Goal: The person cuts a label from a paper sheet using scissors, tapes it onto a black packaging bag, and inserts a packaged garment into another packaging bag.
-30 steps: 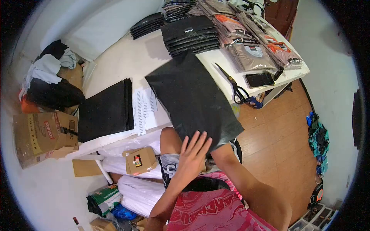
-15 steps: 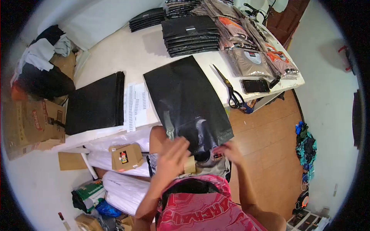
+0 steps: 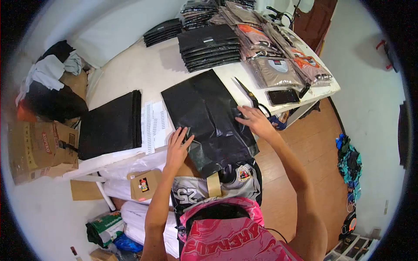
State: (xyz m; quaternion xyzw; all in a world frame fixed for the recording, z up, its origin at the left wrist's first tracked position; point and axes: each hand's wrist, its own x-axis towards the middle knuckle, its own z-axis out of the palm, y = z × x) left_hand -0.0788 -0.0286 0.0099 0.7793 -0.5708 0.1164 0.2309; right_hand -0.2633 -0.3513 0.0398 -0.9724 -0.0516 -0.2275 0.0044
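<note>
A black plastic mailing bag [image 3: 209, 117] lies in front of me, its near end hanging over the table edge above my lap. My left hand [image 3: 177, 148] rests on its left edge with fingers spread. On the opposite edge, my right hand [image 3: 254, 121] touches the plastic, fingers apart and slightly bent. Black-handled scissors [image 3: 248, 91] lie just beyond my right hand. To the left of the bag are white sheets of printed labels [image 3: 154, 124] and a stack of flat black bags [image 3: 111, 126]. A tan strip [image 3: 214, 185] sits on my lap below the bag.
Stacked black packages [image 3: 209, 45] stand at the back, beside clear-wrapped beige garments [image 3: 276, 71]. A phone [image 3: 283, 97] lies near the table's right edge. A cardboard box [image 3: 41, 148] stands at the left. White wrapped rolls [image 3: 143, 222] lie under the table.
Both hands have moved forward from near my lap onto the bag's two side edges. The bag's near end has shifted slightly, and the plastic shows new creases.
</note>
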